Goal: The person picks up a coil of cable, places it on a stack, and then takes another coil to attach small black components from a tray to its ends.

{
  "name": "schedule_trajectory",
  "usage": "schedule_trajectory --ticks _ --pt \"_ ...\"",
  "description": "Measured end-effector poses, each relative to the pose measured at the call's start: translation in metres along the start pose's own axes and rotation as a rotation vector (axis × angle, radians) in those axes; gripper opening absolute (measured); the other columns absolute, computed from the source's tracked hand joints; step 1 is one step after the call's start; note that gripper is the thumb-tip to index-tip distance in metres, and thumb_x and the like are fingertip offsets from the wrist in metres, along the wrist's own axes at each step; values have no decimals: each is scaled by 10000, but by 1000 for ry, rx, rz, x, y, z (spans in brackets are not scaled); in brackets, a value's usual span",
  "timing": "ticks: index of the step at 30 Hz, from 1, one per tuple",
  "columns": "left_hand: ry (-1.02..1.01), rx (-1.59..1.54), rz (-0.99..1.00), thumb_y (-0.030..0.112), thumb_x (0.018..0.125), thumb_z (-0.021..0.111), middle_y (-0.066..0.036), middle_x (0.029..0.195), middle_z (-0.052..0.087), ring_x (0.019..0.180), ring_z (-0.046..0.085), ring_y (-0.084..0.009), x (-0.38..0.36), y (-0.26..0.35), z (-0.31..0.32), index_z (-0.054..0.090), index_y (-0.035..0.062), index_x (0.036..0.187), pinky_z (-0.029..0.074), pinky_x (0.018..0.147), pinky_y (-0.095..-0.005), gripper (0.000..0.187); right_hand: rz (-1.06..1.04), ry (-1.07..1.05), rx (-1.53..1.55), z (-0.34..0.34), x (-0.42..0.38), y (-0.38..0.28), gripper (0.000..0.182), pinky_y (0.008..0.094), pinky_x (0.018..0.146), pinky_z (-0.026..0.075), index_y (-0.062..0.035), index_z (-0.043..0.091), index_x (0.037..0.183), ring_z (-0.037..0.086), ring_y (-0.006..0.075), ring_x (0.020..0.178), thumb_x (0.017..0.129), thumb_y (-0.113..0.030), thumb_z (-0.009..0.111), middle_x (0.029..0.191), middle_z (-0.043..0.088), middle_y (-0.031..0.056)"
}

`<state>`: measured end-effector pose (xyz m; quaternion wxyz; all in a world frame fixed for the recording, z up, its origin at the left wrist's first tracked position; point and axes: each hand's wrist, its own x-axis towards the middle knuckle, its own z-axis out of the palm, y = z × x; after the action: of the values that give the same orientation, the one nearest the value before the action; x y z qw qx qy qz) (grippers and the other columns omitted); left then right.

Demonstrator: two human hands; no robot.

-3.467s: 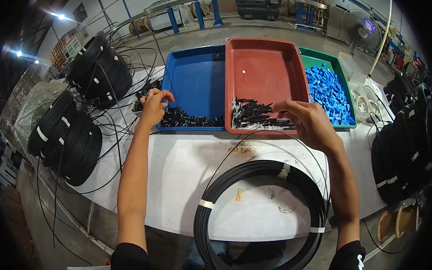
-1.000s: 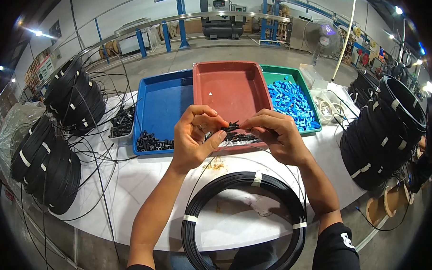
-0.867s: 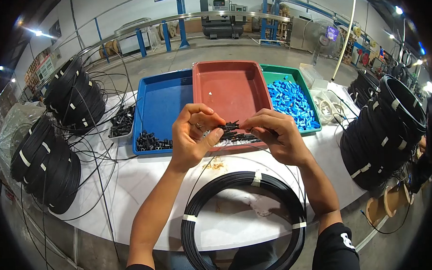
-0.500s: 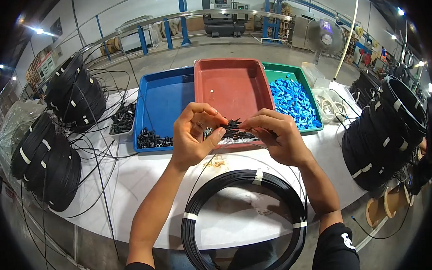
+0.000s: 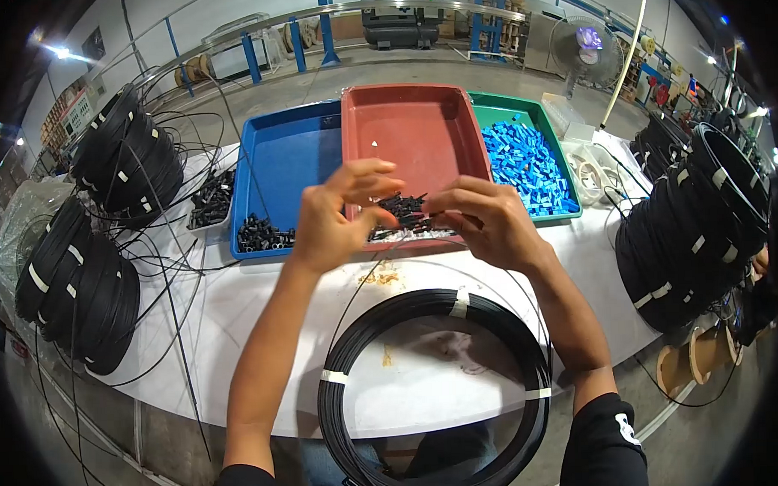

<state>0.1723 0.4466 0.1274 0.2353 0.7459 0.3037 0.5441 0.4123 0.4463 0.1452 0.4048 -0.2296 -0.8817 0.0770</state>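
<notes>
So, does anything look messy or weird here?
Yes: brown smudges stain the white table between the red tray and cable coil, looking dirty. One tiny white scrap also sits alone in that tray, away from the black pieces.

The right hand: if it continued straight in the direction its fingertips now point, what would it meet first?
Probably the left hand, near its thumb, since the right hand points its fingertips leftward toward it. Depth is unclear; it might instead meet the black pieces in the red tray.

Black sleeves (image 5: 595,454), white marking (image 5: 627,429) on right
</notes>
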Motion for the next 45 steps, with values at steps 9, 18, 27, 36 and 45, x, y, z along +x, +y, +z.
schedule_trajectory --ticks 9,18,27,36,45 --pt "-350 647 -17 49 810 649 -150 868 715 850 679 -341 -9 -72 -2 709 26 938 537 810 -408 143 54 140 -69 -22 1 10 266 328 685 523 -47 735 1042 659 223 799 807 76 711 931 660 84" --pt "-513 829 -7 117 782 741 -109 998 684 1003 632 -313 17 -80 37 707 59 1020 498 886 -422 247 100 218 -135 -51 0 -1 216 268 609 489 -40 719 1020 609 130 681 821 42 721 890 648 50" --pt "-512 739 26 166 741 793 -70 958 692 975 654 -280 16 -85 44 713 82 964 512 873 -415 251 2 210 -169 -48 0 -2 223 272 612 522 -31 713 1030 660 145 740 827 61 711 915 659 68" --pt "-343 380 -133 4 883 626 -107 914 650 863 718 -235 23 -87 34 582 54 1193 557 756 -338 317 52 153 -137 -39 1 -4 212 275 622 519 -8 699 1020 671 164 750 824 75 702 921 657 83" --pt "-219 -420 -222 83 999 575 -64 1005 569 823 697 -186 38 -55 14 533 49 1239 552 733 -276 246 116 67 -70 -32 2 -3 228 338 644 526 -26 672 1029 676 259 771 817 57 663 911 660 107"
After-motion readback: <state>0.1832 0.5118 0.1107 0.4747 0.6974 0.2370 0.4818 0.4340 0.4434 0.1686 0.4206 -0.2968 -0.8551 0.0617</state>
